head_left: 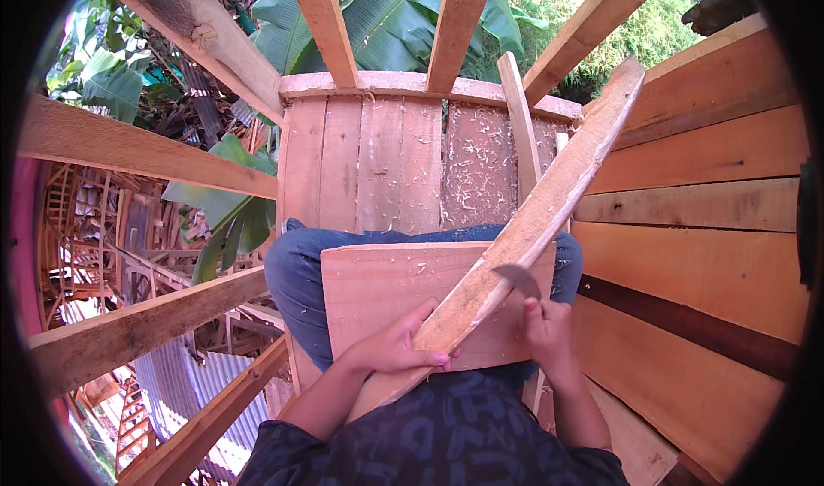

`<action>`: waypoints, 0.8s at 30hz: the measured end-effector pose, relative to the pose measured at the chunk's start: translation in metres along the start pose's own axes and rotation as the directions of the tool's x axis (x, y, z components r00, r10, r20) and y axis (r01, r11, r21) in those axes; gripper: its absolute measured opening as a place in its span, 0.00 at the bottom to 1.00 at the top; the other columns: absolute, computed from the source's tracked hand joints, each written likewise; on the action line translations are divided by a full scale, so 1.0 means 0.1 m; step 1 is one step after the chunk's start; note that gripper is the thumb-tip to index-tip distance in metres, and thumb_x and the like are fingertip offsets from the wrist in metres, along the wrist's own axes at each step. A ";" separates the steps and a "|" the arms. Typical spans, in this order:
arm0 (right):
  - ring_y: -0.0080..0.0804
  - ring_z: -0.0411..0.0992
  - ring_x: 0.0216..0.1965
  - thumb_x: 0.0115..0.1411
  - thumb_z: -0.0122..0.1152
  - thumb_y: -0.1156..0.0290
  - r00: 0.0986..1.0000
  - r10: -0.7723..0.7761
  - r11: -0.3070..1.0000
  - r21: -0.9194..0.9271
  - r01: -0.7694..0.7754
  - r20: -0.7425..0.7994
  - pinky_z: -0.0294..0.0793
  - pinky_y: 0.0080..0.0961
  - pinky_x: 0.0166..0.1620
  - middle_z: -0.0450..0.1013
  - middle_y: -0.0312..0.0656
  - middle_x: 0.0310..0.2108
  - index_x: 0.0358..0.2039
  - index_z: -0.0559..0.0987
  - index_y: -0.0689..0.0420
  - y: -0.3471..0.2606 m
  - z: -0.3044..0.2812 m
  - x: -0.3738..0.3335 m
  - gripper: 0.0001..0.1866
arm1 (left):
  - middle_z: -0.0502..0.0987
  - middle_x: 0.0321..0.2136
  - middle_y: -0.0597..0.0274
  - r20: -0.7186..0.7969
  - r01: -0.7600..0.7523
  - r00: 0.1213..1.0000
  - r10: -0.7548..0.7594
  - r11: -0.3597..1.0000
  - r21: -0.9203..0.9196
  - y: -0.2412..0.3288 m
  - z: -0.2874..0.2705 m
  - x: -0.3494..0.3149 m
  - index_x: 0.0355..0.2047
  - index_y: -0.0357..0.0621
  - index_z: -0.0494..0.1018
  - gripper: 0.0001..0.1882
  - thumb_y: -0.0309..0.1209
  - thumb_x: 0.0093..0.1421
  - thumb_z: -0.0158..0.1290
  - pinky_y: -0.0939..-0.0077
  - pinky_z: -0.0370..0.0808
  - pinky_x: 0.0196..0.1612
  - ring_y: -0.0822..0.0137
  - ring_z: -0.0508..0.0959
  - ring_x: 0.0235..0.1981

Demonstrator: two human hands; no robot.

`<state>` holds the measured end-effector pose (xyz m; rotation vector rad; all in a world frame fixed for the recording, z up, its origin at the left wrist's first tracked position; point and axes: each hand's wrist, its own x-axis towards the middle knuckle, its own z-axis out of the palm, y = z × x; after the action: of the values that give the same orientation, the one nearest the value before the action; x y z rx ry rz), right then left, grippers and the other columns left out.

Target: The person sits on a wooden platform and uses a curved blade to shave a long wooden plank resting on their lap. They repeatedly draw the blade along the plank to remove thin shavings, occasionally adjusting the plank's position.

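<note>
A long, rough wooden plank point(536, 207) slants from my waist up to the far right, its right edge pale and uneven. My left hand point(402, 340) wraps round its lower part. In my right hand point(547, 321) is a knife with a short, curved dark blade point(519, 278); its handle is hidden in the closed fingers. The blade lies at the plank's right edge, around mid-length; whether it cuts in I cannot tell. Under the plank, a flat wooden board point(378, 284) rests across my lap.
Curled shavings lie on the plank floor point(382, 164) ahead. A thin wooden strip point(521, 130) stands behind the plank. Slatted railing posts point(319, 23) rise in front and at left, with banana leaves point(390, 23) beyond. A wall of boards point(687, 199) closes the right side.
</note>
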<state>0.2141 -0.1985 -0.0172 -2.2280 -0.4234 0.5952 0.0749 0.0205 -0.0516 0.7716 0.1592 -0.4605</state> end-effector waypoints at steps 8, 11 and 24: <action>0.58 0.72 0.23 0.60 0.58 0.50 0.995 0.056 0.998 -0.045 -0.052 0.087 0.69 0.41 0.25 0.70 0.56 0.16 0.20 0.76 0.65 -0.11 -0.03 0.06 0.27 | 0.75 0.39 0.60 -0.032 -0.003 0.999 0.003 1.000 -0.001 0.02 0.00 0.01 0.56 0.39 0.56 0.30 0.28 0.58 0.60 0.76 0.76 0.43 0.73 0.77 0.39; 0.57 0.73 0.24 0.60 0.58 0.49 0.973 -0.135 0.979 -0.124 0.160 0.187 0.70 0.42 0.26 0.70 0.57 0.17 0.20 0.76 0.65 -0.26 0.11 -0.23 0.28 | 0.75 0.39 0.59 -0.051 0.006 0.999 -0.005 1.000 0.014 0.04 0.05 -0.02 0.56 0.39 0.56 0.31 0.28 0.58 0.60 0.76 0.75 0.43 0.74 0.76 0.39; 0.58 0.71 0.21 0.63 0.55 0.53 0.999 0.034 0.993 -0.118 -0.030 0.038 0.67 0.40 0.23 0.67 0.59 0.16 0.19 0.75 0.66 -0.11 -0.05 0.09 0.27 | 0.74 0.39 0.61 -0.043 -0.072 0.996 0.078 0.990 0.120 -0.02 0.00 0.02 0.58 0.40 0.55 0.33 0.26 0.57 0.60 0.78 0.74 0.43 0.75 0.75 0.39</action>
<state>0.2231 -0.1903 -0.0087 -2.3422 -0.4547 0.6478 0.0757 0.0185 -0.0530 0.9020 0.1473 -0.3828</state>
